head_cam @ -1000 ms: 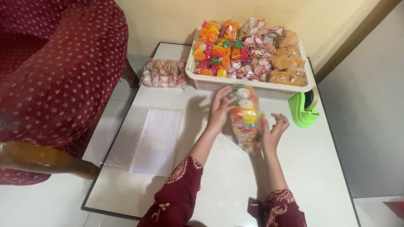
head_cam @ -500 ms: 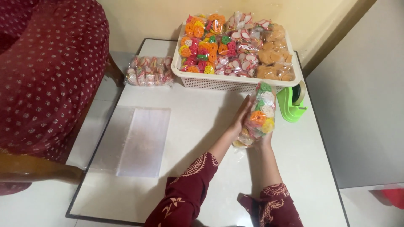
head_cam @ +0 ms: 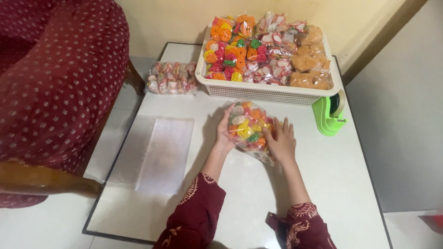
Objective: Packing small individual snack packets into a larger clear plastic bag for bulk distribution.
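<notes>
A clear plastic bag of colourful crackers (head_cam: 248, 126) lies on its side on the white table (head_cam: 323, 184), in front of the basket. My left hand (head_cam: 225, 131) cups the bag's left end. My right hand (head_cam: 281, 140) presses on its right side with the fingers spread over the plastic. Both hands grip the bag between them.
A white basket (head_cam: 267, 93) packed with bags of orange, pink and brown crackers stands at the table's back. Beside it are a green tape dispenser (head_cam: 328, 115) on the right and a loose cracker bag (head_cam: 171, 78) on the left. Empty plastic bags (head_cam: 159, 152) lie flat at left, by a maroon armchair (head_cam: 55, 83).
The bag stood upright near the tape dispenser half a second ago; now it lies on its side, further left. Both hands moved with it and closed around it.
</notes>
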